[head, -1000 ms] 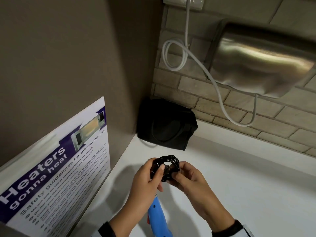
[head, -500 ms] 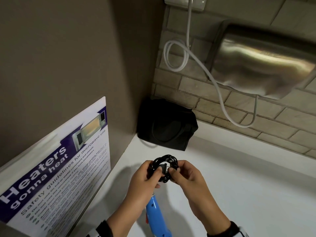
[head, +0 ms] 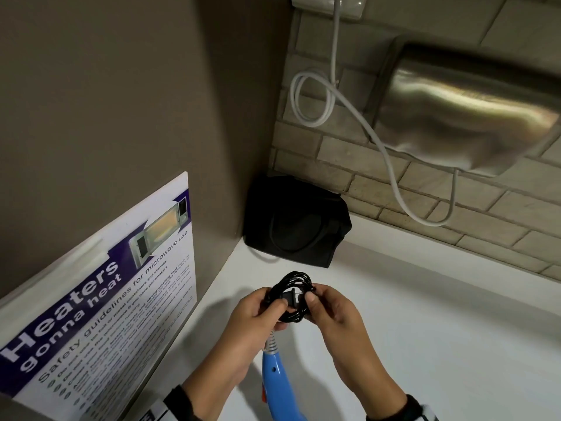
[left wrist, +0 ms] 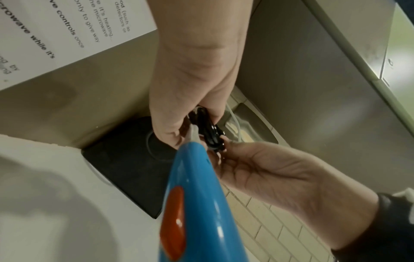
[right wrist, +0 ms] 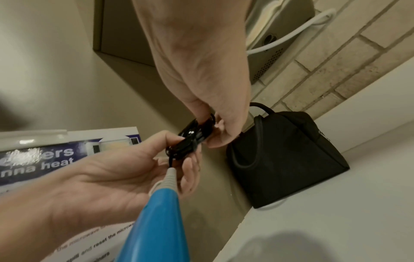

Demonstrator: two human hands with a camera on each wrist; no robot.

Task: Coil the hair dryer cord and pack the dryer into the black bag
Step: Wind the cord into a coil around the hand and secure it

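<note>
A small coil of black cord [head: 294,294] is held above the white counter between both hands. My left hand [head: 258,311] grips its left side, thumb on top. My right hand [head: 329,308] pinches the right side, where the plug end [head: 292,297] lies across the coil. The blue hair dryer [head: 274,381] hangs below the coil by its grey strain relief, handle with a red switch [left wrist: 173,221] nearest me; its nozzle end is out of view. The black bag [head: 296,221] stands in the far corner, closed as far as I can tell, handles [right wrist: 257,141] resting on its side.
A steel hand dryer [head: 464,117] hangs on the brick wall with a white cable [head: 376,135] looping down from a socket. A microwave safety poster [head: 100,302] leans on the left wall. White counter [head: 440,344] stretches to the right.
Both hands stayed over the same spot of the counter. The plug end has been tucked across the coil, and the thumbs have closed tighter on it.
</note>
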